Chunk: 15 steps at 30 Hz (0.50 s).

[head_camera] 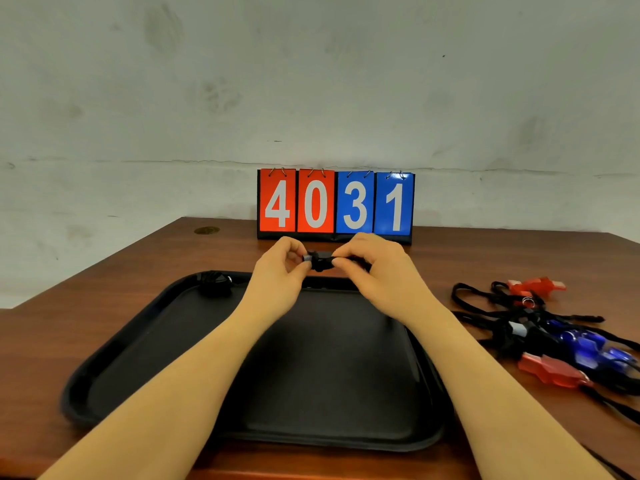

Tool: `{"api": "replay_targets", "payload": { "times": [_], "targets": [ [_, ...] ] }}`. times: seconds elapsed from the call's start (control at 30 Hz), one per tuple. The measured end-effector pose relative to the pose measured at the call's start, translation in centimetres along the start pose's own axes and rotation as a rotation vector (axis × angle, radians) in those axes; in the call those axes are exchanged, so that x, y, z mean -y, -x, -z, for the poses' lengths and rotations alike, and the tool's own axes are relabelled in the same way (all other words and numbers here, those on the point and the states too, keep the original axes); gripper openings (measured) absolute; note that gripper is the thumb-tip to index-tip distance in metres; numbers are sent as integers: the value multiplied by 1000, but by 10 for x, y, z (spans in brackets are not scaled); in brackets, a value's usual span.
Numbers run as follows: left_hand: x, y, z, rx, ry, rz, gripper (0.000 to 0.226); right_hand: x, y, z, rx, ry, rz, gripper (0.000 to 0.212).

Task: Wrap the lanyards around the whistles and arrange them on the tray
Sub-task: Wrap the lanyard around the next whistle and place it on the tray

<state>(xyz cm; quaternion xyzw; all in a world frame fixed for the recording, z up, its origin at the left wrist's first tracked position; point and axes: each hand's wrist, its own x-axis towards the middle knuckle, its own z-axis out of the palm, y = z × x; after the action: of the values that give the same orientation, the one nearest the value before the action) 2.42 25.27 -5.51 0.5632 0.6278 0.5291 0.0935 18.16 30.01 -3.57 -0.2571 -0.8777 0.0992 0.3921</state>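
A black whistle [318, 260] with black lanyard wound round it is held above the far edge of the black tray [145, 344]. My left hand [280, 268] pinches its left end and my right hand [374, 268] pinches its right end. One wrapped black whistle [215, 285] lies in the tray's far left corner. To the right of the tray sits a pile of red whistles [550, 370] and blue whistles [588, 348] with tangled black lanyards [485, 306].
A flip scoreboard [335, 204] reading 4031 stands at the back of the brown wooden table [52, 341], against a pale wall. The table's left edge runs diagonally near the tray. A lanyard strand trails toward the bottom right corner.
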Motion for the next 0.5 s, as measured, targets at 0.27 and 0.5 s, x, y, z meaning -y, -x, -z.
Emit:
{"api": "replay_targets", "payload": {
  "times": [0.27, 0.5],
  "targets": [
    [-7, 7, 3, 111, -165, -137, 13, -10, -1, -2, -186, 231, 127, 14],
    [-11, 11, 6, 247, -172, -163, 14, -14, -3, 2, -182, 75, -40, 15]
  ]
}}
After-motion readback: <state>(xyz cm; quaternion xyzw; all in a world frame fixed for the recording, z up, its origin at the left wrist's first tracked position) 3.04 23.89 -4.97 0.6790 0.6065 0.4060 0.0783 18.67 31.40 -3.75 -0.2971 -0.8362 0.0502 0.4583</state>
